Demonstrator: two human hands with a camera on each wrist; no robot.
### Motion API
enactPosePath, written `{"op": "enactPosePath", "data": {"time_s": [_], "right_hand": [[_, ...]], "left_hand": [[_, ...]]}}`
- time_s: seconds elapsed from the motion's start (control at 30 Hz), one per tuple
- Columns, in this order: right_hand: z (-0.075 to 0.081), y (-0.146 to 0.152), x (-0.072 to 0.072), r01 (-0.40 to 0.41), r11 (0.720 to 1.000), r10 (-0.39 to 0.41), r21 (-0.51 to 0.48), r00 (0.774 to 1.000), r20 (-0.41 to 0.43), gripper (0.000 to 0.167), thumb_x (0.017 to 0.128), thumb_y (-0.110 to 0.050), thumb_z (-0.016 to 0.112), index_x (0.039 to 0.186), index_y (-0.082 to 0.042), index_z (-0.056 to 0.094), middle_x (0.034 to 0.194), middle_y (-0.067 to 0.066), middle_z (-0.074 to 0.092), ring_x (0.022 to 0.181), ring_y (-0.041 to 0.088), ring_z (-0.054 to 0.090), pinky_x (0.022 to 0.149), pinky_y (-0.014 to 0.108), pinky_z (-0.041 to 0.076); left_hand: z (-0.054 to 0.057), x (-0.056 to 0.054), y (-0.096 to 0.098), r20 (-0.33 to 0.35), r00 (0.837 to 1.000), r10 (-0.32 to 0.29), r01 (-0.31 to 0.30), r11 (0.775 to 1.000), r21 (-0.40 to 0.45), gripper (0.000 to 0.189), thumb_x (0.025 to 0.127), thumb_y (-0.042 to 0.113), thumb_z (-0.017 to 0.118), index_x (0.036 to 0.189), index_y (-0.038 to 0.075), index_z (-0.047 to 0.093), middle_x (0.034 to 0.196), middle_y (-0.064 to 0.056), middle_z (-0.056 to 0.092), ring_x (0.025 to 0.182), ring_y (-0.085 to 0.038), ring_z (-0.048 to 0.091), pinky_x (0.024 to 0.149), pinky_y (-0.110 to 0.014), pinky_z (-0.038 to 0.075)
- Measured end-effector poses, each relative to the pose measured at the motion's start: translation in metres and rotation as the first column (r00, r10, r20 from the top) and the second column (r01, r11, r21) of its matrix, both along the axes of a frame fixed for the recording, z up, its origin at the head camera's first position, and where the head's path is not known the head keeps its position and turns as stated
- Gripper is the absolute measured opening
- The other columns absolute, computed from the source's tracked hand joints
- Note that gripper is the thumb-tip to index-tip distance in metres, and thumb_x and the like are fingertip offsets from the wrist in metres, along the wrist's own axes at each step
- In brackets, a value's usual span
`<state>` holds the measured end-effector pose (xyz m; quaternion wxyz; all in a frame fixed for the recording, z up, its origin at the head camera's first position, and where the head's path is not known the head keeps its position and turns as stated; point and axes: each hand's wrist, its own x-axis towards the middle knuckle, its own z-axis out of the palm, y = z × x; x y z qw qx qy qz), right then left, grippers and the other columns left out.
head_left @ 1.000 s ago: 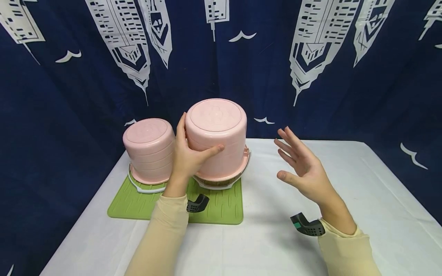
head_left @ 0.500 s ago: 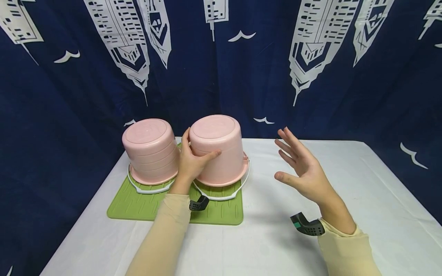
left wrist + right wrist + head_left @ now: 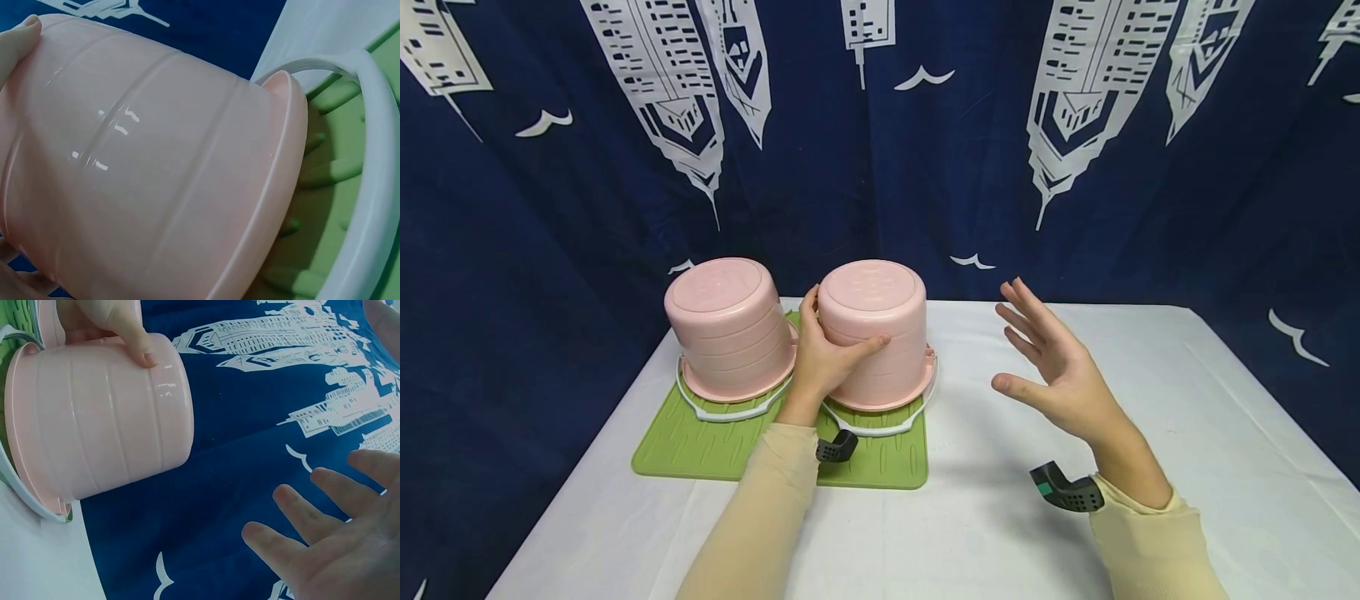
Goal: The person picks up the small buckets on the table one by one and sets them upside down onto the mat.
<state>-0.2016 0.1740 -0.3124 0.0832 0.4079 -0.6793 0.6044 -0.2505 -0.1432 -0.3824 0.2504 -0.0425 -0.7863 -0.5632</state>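
Note:
Two pink plastic buckets stand upside down side by side at the back left in the head view. My left hand (image 3: 831, 354) grips the right-hand bucket (image 3: 883, 367) from its left side, thumb across the front and fingers round the back. In the left wrist view this bucket's rim (image 3: 262, 212) is close over the green mat (image 3: 700, 454), its white handle (image 3: 375, 156) lying out past the rim. The other bucket (image 3: 726, 333) is just left of my left hand. Well to the right, my right hand (image 3: 1063, 375) hangs in the air with fingers spread, touching nothing.
A white cloth (image 3: 985, 533) covers the table, its back edge meeting a dark blue printed curtain (image 3: 925, 167). The left bucket's white handle (image 3: 722, 415) lies forward on the mat. Black wrist cameras (image 3: 1067, 492) sit at both sleeves.
My left hand has lowered the right-hand bucket onto the mat, bringing it upright from a slight tilt, and its handle has dropped forward. My right hand has hardly moved.

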Motion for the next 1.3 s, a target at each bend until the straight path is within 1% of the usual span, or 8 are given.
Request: {"op": "enactPosePath", "data": {"time_s": [0.17, 0.3, 0.57, 0.73, 0.93, 1.1, 1.23, 1.3], "right_hand": [[-0.001, 0.0, 0.0, -0.01, 1.0, 0.01, 0.0, 1.0, 0.006, 0.101, 0.08, 0.016, 0.076, 0.161, -0.009, 0.021, 0.163, 0.015, 0.025, 0.146, 0.025, 0.032, 0.114, 0.03, 0.03], [-0.002, 0.0, 0.0, -0.011, 1.0, 0.011, 0.003, 1.0, 0.01, 0.102, 0.08, 0.017, 0.076, 0.161, -0.01, 0.021, 0.163, 0.014, 0.024, 0.146, 0.024, 0.031, 0.114, 0.03, 0.03], [-0.002, -0.002, 0.0, 0.013, 1.0, -0.013, 0.015, 1.0, 0.021, 0.104, 0.077, 0.02, 0.075, 0.161, -0.012, 0.023, 0.164, 0.012, 0.025, 0.147, 0.031, 0.028, 0.114, 0.029, 0.03], [-0.001, -0.003, 0.001, 0.046, 0.998, -0.047, 0.038, 0.999, 0.027, 0.105, 0.077, 0.02, 0.076, 0.161, -0.015, 0.024, 0.164, 0.009, 0.025, 0.147, 0.026, 0.029, 0.115, 0.029, 0.03], [-0.001, -0.002, 0.002, 0.122, 0.988, -0.124, 0.099, 0.992, 0.008, 0.104, 0.078, 0.016, 0.077, 0.161, -0.019, 0.024, 0.164, 0.004, 0.025, 0.147, 0.025, 0.029, 0.115, 0.03, 0.03], [-0.003, -0.002, 0.001, 0.209, 0.962, -0.208, 0.174, 0.978, -0.024, 0.104, 0.079, 0.006, 0.082, 0.161, -0.023, 0.025, 0.164, -0.002, 0.026, 0.148, 0.024, 0.028, 0.116, 0.033, 0.028], [-0.007, -0.001, -0.001, 0.303, 0.917, -0.3, 0.259, 0.953, -0.054, 0.101, 0.081, -0.007, 0.085, 0.16, -0.028, 0.026, 0.163, -0.006, 0.026, 0.148, 0.021, 0.026, 0.118, 0.038, 0.026], [-0.008, 0.0, -0.001, 0.355, 0.885, -0.351, 0.302, 0.934, -0.068, 0.1, 0.082, -0.016, 0.086, 0.16, -0.031, 0.026, 0.163, -0.007, 0.026, 0.148, 0.019, 0.025, 0.118, 0.044, 0.025]], "left_hand": [[0.0, 0.0, -0.007, 0.004, 0.998, 0.055, -0.055, 0.998, -0.033, 0.128, 0.06, 0.052, 0.095, 0.158, 0.021, 0.019, 0.153, -0.006, 0.033, 0.134, -0.02, 0.04, 0.109, -0.041, 0.035], [0.001, 0.001, -0.011, 0.008, 0.998, 0.069, -0.068, 0.997, -0.044, 0.128, 0.059, 0.051, 0.096, 0.157, 0.019, 0.02, 0.152, -0.007, 0.035, 0.134, -0.021, 0.04, 0.11, -0.042, 0.034], [0.002, 0.0, -0.012, 0.051, 0.998, 0.045, -0.041, 0.996, -0.075, 0.131, 0.059, 0.049, 0.097, 0.157, 0.016, 0.015, 0.152, -0.013, 0.029, 0.136, -0.024, 0.036, 0.112, -0.043, 0.03], [0.004, 0.001, -0.012, 0.07, 0.997, 0.03, -0.023, 0.996, -0.091, 0.133, 0.058, 0.047, 0.098, 0.157, 0.017, 0.013, 0.152, -0.013, 0.027, 0.136, -0.023, 0.035, 0.113, -0.042, 0.029], [0.006, 0.002, -0.012, 0.074, 0.997, 0.027, -0.019, 0.994, -0.109, 0.135, 0.057, 0.049, 0.098, 0.157, 0.017, 0.012, 0.152, -0.012, 0.029, 0.137, -0.022, 0.035, 0.114, -0.042, 0.029], [0.008, 0.005, -0.012, 0.075, 0.997, 0.026, -0.018, 0.993, -0.113, 0.135, 0.059, 0.049, 0.097, 0.158, 0.015, 0.012, 0.153, -0.012, 0.029, 0.137, -0.022, 0.036, 0.114, -0.042, 0.029], [0.008, 0.006, -0.013, 0.072, 0.997, 0.035, -0.026, 0.992, -0.123, 0.135, 0.06, 0.049, 0.097, 0.158, 0.014, 0.012, 0.154, -0.012, 0.029, 0.138, -0.022, 0.035, 0.114, -0.041, 0.028], [0.008, 0.006, -0.013, 0.063, 0.997, 0.039, -0.03, 0.991, -0.13, 0.136, 0.059, 0.049, 0.097, 0.159, 0.015, 0.01, 0.156, -0.012, 0.028, 0.139, -0.022, 0.034, 0.115, -0.042, 0.028]]}}
